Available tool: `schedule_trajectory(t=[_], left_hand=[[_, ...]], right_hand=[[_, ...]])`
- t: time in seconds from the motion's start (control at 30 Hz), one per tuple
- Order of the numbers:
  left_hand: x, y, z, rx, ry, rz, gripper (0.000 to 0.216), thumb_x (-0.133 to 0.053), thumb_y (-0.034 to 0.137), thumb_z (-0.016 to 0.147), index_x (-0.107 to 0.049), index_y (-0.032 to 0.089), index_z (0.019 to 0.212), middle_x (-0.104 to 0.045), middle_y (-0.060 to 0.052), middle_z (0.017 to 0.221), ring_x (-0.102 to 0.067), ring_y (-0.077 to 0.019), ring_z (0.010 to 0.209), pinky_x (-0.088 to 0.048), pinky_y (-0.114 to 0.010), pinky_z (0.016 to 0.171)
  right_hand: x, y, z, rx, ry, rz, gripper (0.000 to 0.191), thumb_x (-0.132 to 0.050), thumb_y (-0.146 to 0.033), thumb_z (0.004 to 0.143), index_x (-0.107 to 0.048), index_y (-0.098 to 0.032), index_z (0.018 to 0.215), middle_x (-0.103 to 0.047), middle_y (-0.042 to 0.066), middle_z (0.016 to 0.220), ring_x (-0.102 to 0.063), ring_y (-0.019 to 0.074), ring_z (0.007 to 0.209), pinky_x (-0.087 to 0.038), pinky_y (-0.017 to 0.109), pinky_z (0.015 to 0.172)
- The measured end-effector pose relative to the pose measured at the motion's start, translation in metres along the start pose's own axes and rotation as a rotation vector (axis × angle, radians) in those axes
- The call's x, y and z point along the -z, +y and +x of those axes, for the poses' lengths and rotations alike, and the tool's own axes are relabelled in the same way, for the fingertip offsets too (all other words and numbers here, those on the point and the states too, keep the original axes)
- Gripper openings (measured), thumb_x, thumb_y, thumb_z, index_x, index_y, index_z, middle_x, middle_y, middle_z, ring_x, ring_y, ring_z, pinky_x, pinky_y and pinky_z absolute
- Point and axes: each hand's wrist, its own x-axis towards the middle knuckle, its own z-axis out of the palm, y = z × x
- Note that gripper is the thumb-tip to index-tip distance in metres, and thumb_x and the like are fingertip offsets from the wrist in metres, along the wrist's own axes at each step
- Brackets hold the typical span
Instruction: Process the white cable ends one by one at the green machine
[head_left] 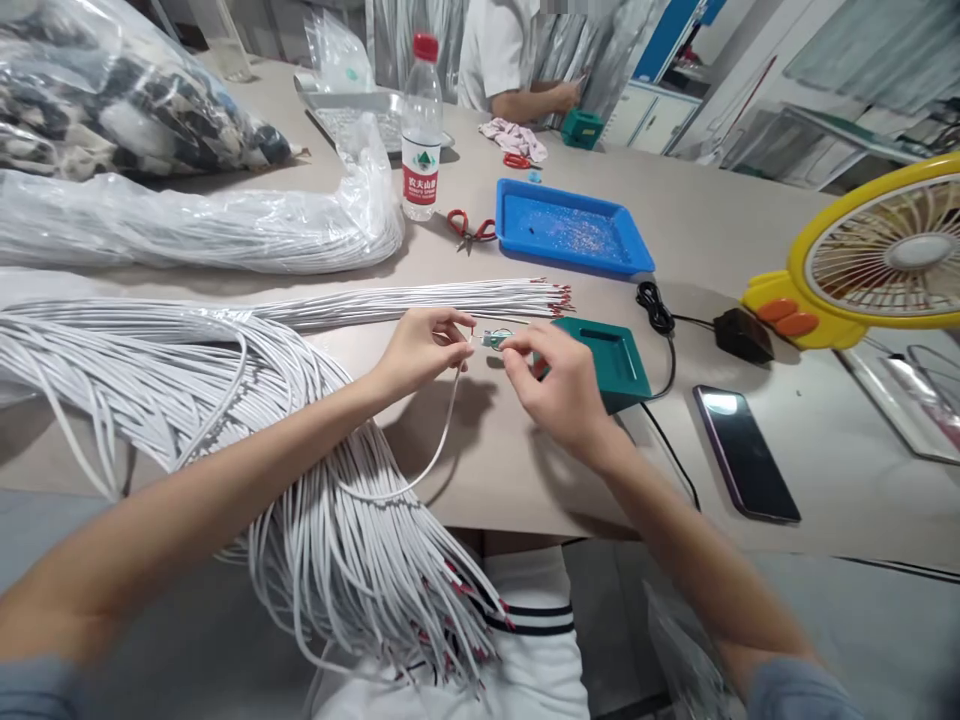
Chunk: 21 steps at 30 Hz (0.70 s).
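My left hand (427, 345) pinches the end of a white cable (448, 420), which hangs down in a loop toward the pile. A short red wire tip shows above the fingertips. My right hand (555, 385) is closed at a small silver-green part (495, 340), facing the cable end; its exact kind is too small to make out. Behind the right hand stands a green box (611, 360) with a recessed top, partly covered by the hand. A large bundle of white cables (352, 540) spills off the table edge over the lap. More white cables (420, 300) lie straight behind my hands, red tips to the right.
A blue tray (570, 228) with small scraps, red-handled cutters (469, 232) and a water bottle (421, 130) stand farther back. At right are a phone (746, 455), a black adapter (742, 335) and a yellow fan (825, 250). Across the table sits another person (499, 60).
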Motion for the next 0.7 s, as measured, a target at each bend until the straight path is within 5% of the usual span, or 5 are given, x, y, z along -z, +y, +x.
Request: schedule_trajectory(t=[0.1, 0.23, 0.7], left_hand=[[0.003, -0.002, 0.003, 0.067, -0.023, -0.074, 0.027, -0.070, 0.013, 0.069, -0.064, 0.005, 0.095, -0.062, -0.001, 0.057, -0.062, -0.0126, 0.050, -0.050, -0.024, 0.054], [0.004, -0.004, 0.002, 0.180, -0.072, -0.131, 0.030, -0.072, 0.013, 0.069, -0.066, 0.004, 0.097, -0.065, -0.004, 0.059, -0.060, -0.0102, 0.050, -0.048, -0.022, 0.053], [0.005, -0.004, 0.005, 0.300, -0.069, -0.182, 0.029, -0.075, 0.011, 0.065, -0.067, 0.004, 0.092, -0.067, -0.006, 0.059, -0.059, -0.0104, 0.051, -0.045, -0.022, 0.052]], right_hand=[[0.009, 0.014, 0.014, 0.129, -0.081, -0.582, 0.021, -0.052, -0.026, 0.085, -0.065, -0.013, 0.096, -0.062, 0.014, 0.102, -0.050, 0.0274, 0.100, -0.038, 0.037, 0.079], [0.007, 0.031, 0.028, 0.181, -0.269, -0.890, 0.024, -0.055, -0.027, 0.086, -0.065, -0.010, 0.101, -0.063, 0.016, 0.104, -0.051, 0.0295, 0.102, -0.034, 0.039, 0.083], [0.003, 0.022, 0.039, 0.232, -0.429, -0.980, 0.018, -0.054, -0.017, 0.084, -0.069, -0.007, 0.082, -0.067, 0.017, 0.085, -0.057, 0.0259, 0.085, -0.028, 0.033, 0.066]])
